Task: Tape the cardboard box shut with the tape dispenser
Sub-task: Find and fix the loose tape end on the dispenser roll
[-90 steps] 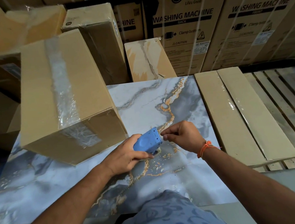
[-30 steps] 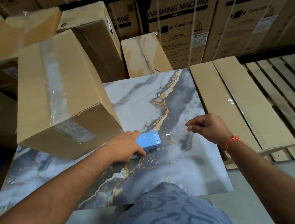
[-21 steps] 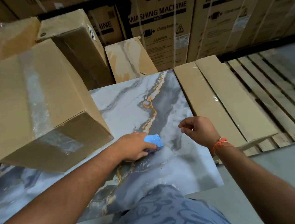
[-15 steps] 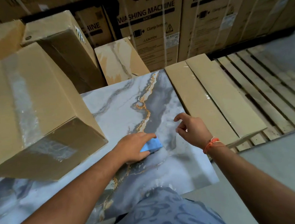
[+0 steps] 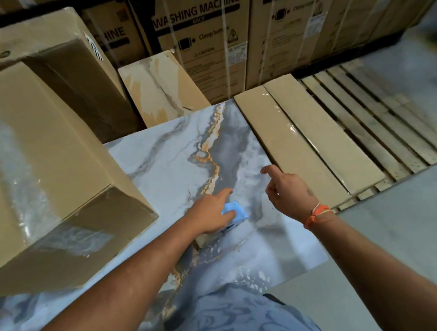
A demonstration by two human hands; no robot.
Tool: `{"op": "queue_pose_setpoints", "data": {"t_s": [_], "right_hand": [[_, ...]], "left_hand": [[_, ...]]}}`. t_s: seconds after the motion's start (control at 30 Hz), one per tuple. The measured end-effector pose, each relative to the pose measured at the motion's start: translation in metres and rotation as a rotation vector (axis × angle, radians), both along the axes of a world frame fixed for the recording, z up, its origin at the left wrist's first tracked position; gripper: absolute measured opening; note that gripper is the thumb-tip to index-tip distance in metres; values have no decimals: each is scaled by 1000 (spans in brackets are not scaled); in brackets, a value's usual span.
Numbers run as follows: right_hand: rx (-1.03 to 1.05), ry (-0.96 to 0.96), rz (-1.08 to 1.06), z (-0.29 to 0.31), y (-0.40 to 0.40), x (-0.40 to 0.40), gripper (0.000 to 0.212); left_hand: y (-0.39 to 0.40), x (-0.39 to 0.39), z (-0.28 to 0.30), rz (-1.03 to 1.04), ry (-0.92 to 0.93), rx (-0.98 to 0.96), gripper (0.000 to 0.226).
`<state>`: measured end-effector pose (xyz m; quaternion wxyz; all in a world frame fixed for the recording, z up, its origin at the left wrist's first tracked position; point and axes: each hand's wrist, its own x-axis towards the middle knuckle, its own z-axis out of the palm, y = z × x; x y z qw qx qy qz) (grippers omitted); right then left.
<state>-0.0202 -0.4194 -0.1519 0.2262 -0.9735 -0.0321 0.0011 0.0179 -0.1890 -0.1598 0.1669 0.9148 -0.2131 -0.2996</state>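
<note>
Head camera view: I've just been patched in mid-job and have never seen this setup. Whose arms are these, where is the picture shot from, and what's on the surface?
There is no machine. A person wears one wide-angle camera on the head, looking down at their own bare arms. The left hand rests on a small blue plastic tape dispenser, which sits on the grey marble-patterned tabletop. The right hand, with an orange wrist thread, hovers empty, forefinger out. The large brown cardboard box, already striped with clear tape, stands at the left. Behind are washing-machine cartons; to the right, flat tan packs on a wooden pallet.
</note>
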Motion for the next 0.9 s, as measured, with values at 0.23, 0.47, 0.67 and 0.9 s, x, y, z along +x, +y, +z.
{"op": "queue_pose_setpoints", "data": {"t_s": [0.23, 0.47, 0.67, 0.9], "right_hand": [[-84, -76, -63, 2, 14, -14, 46], [-154, -66, -169, 9, 38, -21, 37], [-211, -52, -199, 12, 56, -25, 32], [-242, -78, -208, 16, 71, -31, 35]], "left_hand": [[4, 22, 3, 180, 324, -146, 59], [7, 45, 0, 73, 428, -174, 44], [12, 66, -7, -109, 106, -273, 40], [0, 65, -20, -115, 377, -699, 36]]}}
